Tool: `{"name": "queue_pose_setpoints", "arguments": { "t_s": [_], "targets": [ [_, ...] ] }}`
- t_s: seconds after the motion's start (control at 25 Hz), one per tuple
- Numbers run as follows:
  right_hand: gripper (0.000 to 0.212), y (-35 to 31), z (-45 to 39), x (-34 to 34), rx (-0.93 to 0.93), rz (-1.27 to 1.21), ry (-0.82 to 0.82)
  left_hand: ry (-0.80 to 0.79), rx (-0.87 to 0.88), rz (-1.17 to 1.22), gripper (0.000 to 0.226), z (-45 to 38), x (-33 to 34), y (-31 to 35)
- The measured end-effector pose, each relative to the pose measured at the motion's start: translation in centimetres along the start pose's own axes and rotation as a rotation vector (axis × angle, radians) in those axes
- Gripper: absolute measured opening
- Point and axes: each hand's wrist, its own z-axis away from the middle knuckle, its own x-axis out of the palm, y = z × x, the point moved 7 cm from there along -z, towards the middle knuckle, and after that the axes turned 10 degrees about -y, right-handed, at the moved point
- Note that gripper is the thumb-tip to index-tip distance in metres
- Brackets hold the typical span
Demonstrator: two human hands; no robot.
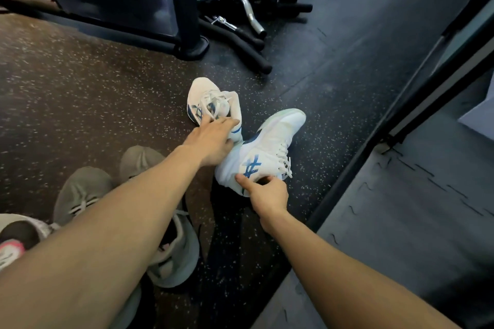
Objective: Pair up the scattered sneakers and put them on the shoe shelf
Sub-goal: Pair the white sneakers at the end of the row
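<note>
Two white sneakers with blue stripes are in the middle of the head view. My left hand (213, 139) grips the heel collar of the far white sneaker (208, 100), whose toe points away. My right hand (264, 195) pinches the heel of the near white sneaker (270, 147), thumb on its side, toe pointing up and right. The two heels almost touch. Grey sneakers lie at lower left: one (80, 192) by my left forearm, another (139, 159) behind it, a third (176, 256) partly under my arm.
Speckled rubber floor (80, 88) all around. A black gym machine frame (187, 43) and curl bars (248, 10) stand at the back. A dark rail (374, 141) runs diagonally on the right, with grey mats (414, 208) beyond. A pink-and-white shoe (10, 248) is at the left edge.
</note>
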Motion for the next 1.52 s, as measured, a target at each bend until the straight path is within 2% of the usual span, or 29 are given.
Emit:
{"name": "queue_pose_setpoints", "arguments": {
  "t_s": [0.16, 0.24, 0.32, 0.48, 0.6, 0.76, 1.16, 1.32, 1.52],
  "targets": [
    [0.032, -0.1, -0.4, 0.0, -0.103, -0.109, 0.019, -0.007, -0.113, 0.008, 0.047, -2.0, 0.8, -0.2],
    [0.037, -1.0, -0.1, 0.1, -0.182, -0.194, -0.023, 0.027, -0.212, -0.009, 0.043, -2.3, 0.6, -0.3],
    [0.041, -2.4, 0.1, -0.8, -0.245, -0.158, -0.062, 0.034, -0.295, -0.026, 0.045, -1.9, 0.4, -0.8],
    [0.037, -3.9, 0.2, -3.0, -0.326, 0.1, -0.074, 0.052, -0.267, -0.052, 0.041, 0.4, 0.7, -1.4],
    [0.038, -4.3, 0.7, -3.9, -0.313, 0.318, 0.001, 0.019, -0.239, -0.026, 0.04, 2.8, 1.9, -1.1],
    [0.025, -5.1, 2.7, -5.3, -0.312, 0.597, 0.063, -0.015, -0.198, -0.076, 0.037, 6.8, 4.0, 0.1],
    [0.01, -4.6, 7.4, -0.7, -0.494, 1.113, -0.053, -0.02, -0.135, -0.203, 0.038, 13.6, 7.1, 2.8],
    [0.018, -3.7, 7.4, 0.8, -0.472, 1.313, -0.13, -0.008, -0.139, -0.145, 0.033, 14.4, 7.2, 2.8],
    [0.044, -2.5, 6.7, 0.0, -0.415, 1.556, -0.292, -0.085, -0.159, -0.109, 0.03, 14.5, 8.1, 2.5]
  ]
}}
